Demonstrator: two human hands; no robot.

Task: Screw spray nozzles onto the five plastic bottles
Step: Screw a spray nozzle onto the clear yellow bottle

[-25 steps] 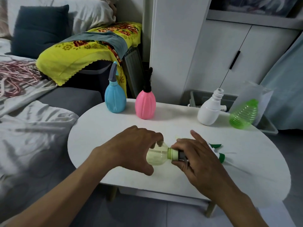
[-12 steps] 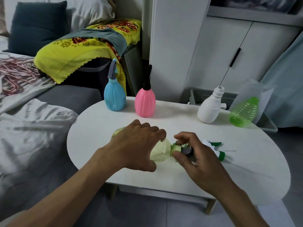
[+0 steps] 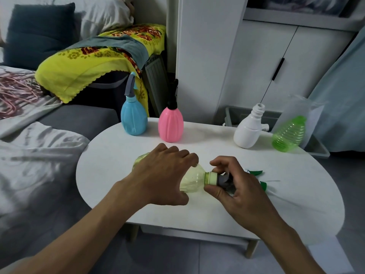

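Left hand [image 3: 162,175]: your fingers wrap the yellow bottle [image 3: 192,179] lying on the counter [image 3: 296,194].
Right hand [image 3: 235,184]: your fingers pinch its nozzle [image 3: 222,178].

Dim, flat indoor light gives the whole view a bluish-grey cast. The table [image 3: 296,194] top is the brightest surface, with soft smudged shadows and no glare. Beyond the table, straight lines bow toward the frame's edges. Fine detail looks soft and smeared.

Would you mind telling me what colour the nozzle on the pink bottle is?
Black: the nozzle on the pink bottle, in the head view.
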